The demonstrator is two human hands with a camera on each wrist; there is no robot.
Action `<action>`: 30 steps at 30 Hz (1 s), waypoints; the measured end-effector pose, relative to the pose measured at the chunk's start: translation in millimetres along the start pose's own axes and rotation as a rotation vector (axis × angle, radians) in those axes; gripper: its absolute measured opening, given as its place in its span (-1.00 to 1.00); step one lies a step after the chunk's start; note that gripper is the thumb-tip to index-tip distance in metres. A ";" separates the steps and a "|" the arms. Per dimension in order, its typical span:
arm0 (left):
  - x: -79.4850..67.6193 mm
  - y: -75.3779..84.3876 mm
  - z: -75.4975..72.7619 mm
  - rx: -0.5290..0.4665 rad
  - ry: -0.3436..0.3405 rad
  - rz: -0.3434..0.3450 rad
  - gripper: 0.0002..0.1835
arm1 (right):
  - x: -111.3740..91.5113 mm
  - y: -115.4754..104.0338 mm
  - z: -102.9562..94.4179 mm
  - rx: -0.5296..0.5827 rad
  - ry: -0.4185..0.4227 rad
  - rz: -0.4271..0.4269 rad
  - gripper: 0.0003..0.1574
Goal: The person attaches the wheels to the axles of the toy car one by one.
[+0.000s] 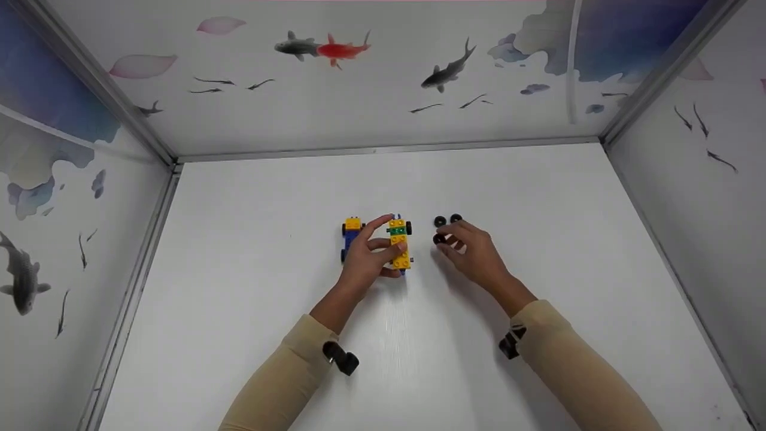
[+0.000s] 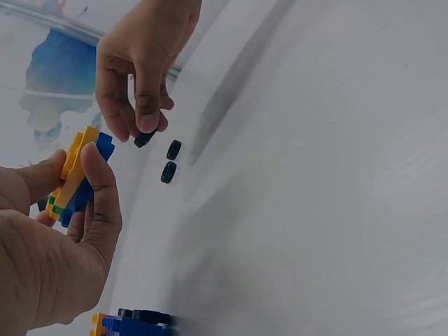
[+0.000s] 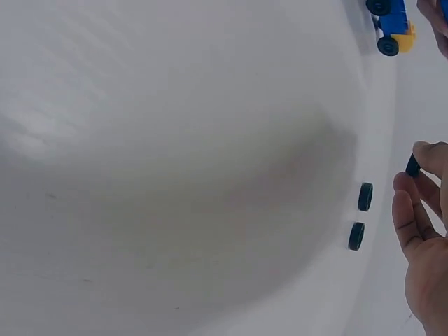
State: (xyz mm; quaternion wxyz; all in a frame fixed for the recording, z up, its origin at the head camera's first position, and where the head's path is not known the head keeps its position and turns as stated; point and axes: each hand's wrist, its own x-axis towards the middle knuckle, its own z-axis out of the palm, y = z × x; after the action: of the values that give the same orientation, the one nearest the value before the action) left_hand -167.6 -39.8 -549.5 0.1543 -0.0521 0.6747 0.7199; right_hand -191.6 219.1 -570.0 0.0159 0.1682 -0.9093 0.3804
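Note:
My left hand [image 1: 362,258] grips a toy car built of yellow, green and blue bricks [image 1: 399,244], thumb on one side and fingers on the other. One black wheel [image 1: 409,227] sits on that car's far right corner; a bare axle end sticks out near its lower right. In my right hand [image 1: 479,254], thumb and fingertips pinch a small black wheel [image 3: 413,166]. Two loose black wheels, one [image 3: 365,197] beside the other [image 3: 356,236], lie on the table just beyond that hand. Both hands are held above the tabletop.
A second brick car [image 1: 350,236], blue and yellow with black wheels, stands left of my left hand, partly covered by it. The white table [image 1: 251,335] is enclosed by panels [image 1: 383,108] printed with fish at the back and both sides.

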 end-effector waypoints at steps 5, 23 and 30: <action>0.0 0.5 -1.4 -0.010 -0.002 0.004 -0.27 | -1.1 -9.4 -3.4 0.057 -0.017 -0.083 -0.56; -0.9 4.8 0.5 -0.013 -0.014 0.017 -0.30 | -7.5 -30.6 0.4 0.243 -0.166 -0.099 -0.63; 0.4 3.5 0.6 -0.032 -0.028 0.024 -0.27 | -7.8 -32.8 0.1 0.258 -0.185 -0.077 -0.62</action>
State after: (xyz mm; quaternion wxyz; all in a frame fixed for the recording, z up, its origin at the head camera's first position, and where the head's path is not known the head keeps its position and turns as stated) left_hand -169.0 -39.3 -546.2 0.1541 -0.0366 0.6613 0.7332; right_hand -173.8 199.8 -548.8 -0.0752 0.2378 -0.8434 0.4759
